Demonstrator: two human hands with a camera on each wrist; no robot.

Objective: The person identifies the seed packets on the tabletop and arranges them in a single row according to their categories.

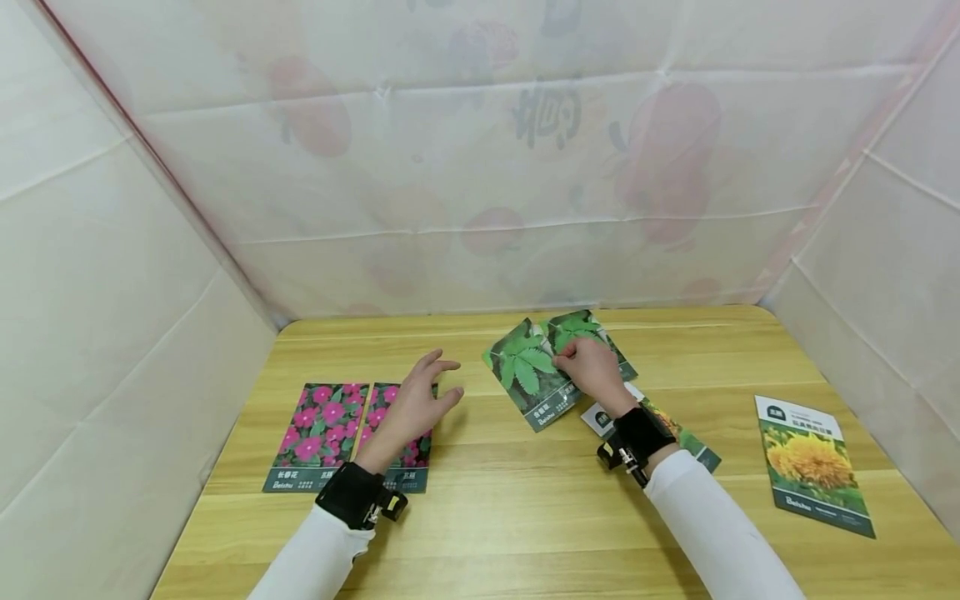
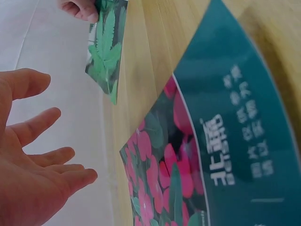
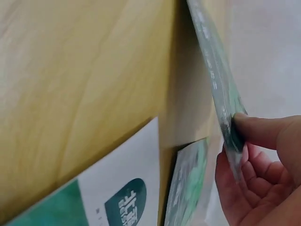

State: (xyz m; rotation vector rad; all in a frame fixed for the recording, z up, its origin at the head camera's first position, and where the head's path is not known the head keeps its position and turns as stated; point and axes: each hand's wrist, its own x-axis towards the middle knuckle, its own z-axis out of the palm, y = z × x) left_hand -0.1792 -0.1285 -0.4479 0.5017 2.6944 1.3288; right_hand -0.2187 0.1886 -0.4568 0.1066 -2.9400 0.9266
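Observation:
My right hand (image 1: 596, 371) pinches a seed packet with green leaves (image 1: 525, 371) by its right edge. In the right wrist view, the thumb and fingers grip this packet (image 3: 214, 70) as it stands up from the table. A second green-leaf packet (image 1: 576, 323) lies just behind, partly hidden by the hand. My left hand (image 1: 412, 408) hovers with fingers spread over the right one of two pink-flower packets (image 1: 408, 477), holding nothing. The left pink-flower packet (image 1: 318, 429) lies beside it. Beneath the right wrist is a yellow-flower packet (image 1: 697, 446), partly covered.
Another yellow-flower packet (image 1: 813, 467) lies near the right side of the wooden table (image 1: 510, 525). White fabric walls stand around the table, the back one (image 1: 420, 183) printed with faint red shapes along its far edge.

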